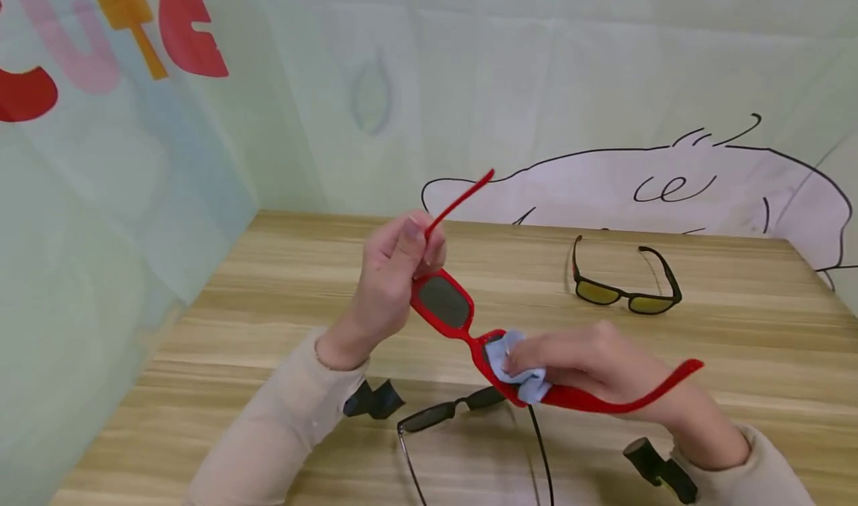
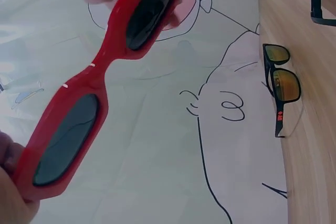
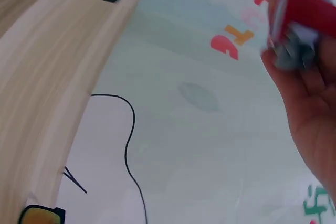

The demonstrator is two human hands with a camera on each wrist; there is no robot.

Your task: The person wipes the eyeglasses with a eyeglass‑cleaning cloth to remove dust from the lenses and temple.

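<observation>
At far left, coloured letters spelling CUTE mark the pale wall covering, the orange T (image 1: 134,25) third in the row. The wooden table (image 1: 302,253) spreads below. The left hand (image 1: 395,275) has its fingers curled closely on the left end of the red sunglasses (image 1: 467,338), thumb against the frame by the hinge. A dark block (image 1: 373,400) sits at that wrist, beside the pale sleeve (image 1: 281,416). The red sunglasses are held up above the table between the 2 hands, slanting down to the right, with 1 arm pointing up past the left hand and the other running across the right wrist. Below them, a pair of black sunglasses (image 1: 431,416) lies on the table, partly hidden. A light blue cloth (image 1: 529,379) covers much of the red pair's right lens; the right hand (image 1: 596,357) pinches it there, finger and thumb closed around cloth and rim. Farther back on the right, black-framed sunglasses with yellowish lenses (image 1: 625,295) stand with both arms unfolded, before a line drawing (image 1: 590,185) on the wall.
</observation>
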